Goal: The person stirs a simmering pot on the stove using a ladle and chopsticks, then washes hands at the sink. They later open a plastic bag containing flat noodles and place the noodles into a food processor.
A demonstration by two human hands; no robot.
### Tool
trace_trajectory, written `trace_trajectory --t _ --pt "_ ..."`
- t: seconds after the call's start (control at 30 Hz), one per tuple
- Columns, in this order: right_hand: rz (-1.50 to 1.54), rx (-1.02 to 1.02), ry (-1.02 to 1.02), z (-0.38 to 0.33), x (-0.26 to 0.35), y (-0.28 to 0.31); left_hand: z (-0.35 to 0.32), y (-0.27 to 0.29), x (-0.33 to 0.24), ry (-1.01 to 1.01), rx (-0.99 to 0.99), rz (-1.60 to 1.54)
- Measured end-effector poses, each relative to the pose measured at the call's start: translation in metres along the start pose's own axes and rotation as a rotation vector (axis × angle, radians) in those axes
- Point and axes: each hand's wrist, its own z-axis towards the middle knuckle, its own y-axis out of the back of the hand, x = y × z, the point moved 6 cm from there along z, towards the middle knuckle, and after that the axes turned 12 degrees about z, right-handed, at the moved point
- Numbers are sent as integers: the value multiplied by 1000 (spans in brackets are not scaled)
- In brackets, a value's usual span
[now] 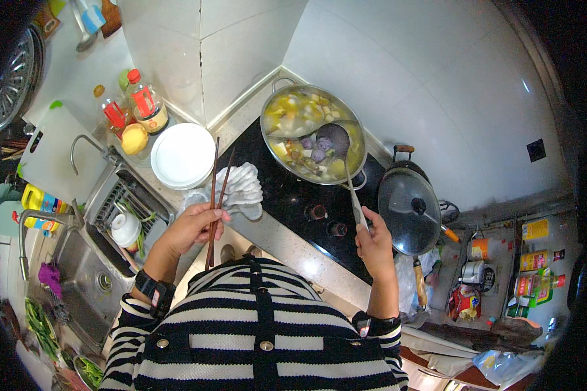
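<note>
My left hand (pixel 190 229) is closed around a pair of dark wooden chopsticks (pixel 214 186), which point up over the counter edge, apart from the pot. In my right hand (pixel 376 244) is the handle of a long ladle (pixel 354 199); its dark round bowl rests in the pot among the food. The wide steel pot (pixel 359 122) stands at the back of the black cooktop, split by a curved divider. Yellowish broth fills it, with pale cubes and several purple pieces (pixel 318 155) beside the ladle bowl. Whether the bowl has holes is hard to make out.
A crumpled white cloth (pixel 241 189) lies at the cooktop's left edge, near stacked white plates (pixel 183 156) and sauce bottles (pixel 149 107). A lidded wok (pixel 409 208) stands right of the pot. The sink (pixel 88 287) with a dish rack is on the left; shelves hold packages on the right.
</note>
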Motion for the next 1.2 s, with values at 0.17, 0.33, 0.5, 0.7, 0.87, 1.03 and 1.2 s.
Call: trace_trajectory --t 0.17,0.33,0.5,0.7,0.87,1.03,1.2 --pt "106 36 -70 -17 3 -14 -4 7 3 -15 19 26" --pt "94 81 -71 -26 1 -30 -9 13 8 -17 18 24" --pt "-68 125 -18 -29 -4 -41 -17 17 9 -34 0 23" --pt "-481 75 349 -32 3 -40 -28 14 8 -52 -52 12" --pt "-724 46 381 -24 -2 -25 -32 3 7 -49 -117 36" --pt "-879 6 451 -12 -11 -10 -31 -20 10 -42 -150 9" --pt "-1005 -4 442 1 -22 1 -34 -42 15 -47 -176 -35"
